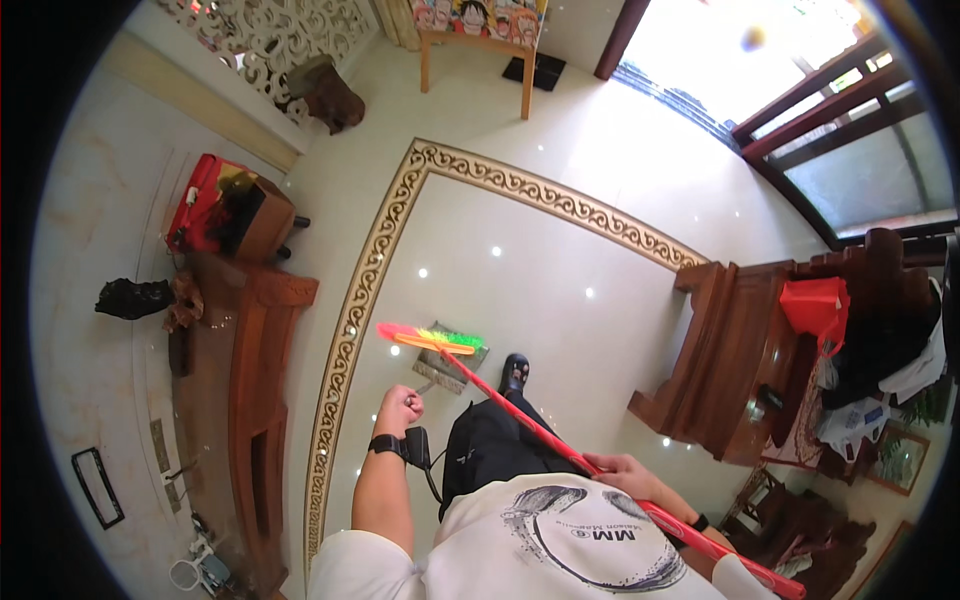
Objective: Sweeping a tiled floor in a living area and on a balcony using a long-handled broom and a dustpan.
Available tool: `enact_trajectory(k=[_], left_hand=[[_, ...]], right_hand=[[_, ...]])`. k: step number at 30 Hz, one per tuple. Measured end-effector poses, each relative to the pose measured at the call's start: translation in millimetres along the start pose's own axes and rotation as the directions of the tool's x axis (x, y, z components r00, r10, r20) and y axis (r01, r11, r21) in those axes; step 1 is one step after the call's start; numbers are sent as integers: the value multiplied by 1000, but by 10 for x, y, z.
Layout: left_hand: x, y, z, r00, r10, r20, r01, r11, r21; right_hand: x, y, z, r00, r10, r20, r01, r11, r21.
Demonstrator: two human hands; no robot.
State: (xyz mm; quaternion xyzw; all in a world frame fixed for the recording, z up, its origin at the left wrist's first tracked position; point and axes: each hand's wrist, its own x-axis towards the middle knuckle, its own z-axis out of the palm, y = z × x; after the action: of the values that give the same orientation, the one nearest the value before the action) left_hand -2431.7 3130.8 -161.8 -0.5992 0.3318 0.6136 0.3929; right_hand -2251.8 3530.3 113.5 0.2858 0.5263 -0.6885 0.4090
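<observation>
My left hand (403,406) is closed around the thin handle of a metal dustpan (442,377), held low over the tiled floor. Across the pan lies the broom head (435,342), with pink, yellow and green bristles on an orange base; it partly covers the pan. From it a red broom handle (525,421) slants down to the right, across my legs and past my side. My right hand (624,475) grips this handle near my waist. Whether the pan touches the floor, I cannot tell, and what it contains is not visible.
A patterned border (375,259) runs along the pale floor. To the left is a long wooden cabinet (259,360) with a red box (217,210) beyond it. Wooden furniture bearing a red bag (814,306) stands at right. An easel (480,34) and a bright doorway (675,52) are ahead.
</observation>
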Motion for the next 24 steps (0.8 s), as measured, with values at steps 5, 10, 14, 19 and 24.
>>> enact_trajectory(k=[5, 10, 14, 19, 24], left_hand=[[-155, 227, -55, 999, 33, 33, -31, 998, -56], [-232, 429, 23, 992, 84, 93, -72, 989, -126], [-236, 606, 346, 986, 161, 49, -153, 980, -127], [-541, 956, 1417, 999, 51, 12, -50, 995, -83], [-94, 1428, 1538, 996, 93, -3, -93, 992, -81]], right_hand=[[-48, -447, -221, 988, -133, -74, 118, 978, -173], [292, -1431, -479, 972, -140, -190, 89, 963, -254], [847, -2203, -754, 957, -207, -203, 125, 926, -355], [1602, -3113, -1330, 900, -300, -316, 156, 899, -408], [2493, -3949, -1798, 915, -286, -285, 223, 946, -233]])
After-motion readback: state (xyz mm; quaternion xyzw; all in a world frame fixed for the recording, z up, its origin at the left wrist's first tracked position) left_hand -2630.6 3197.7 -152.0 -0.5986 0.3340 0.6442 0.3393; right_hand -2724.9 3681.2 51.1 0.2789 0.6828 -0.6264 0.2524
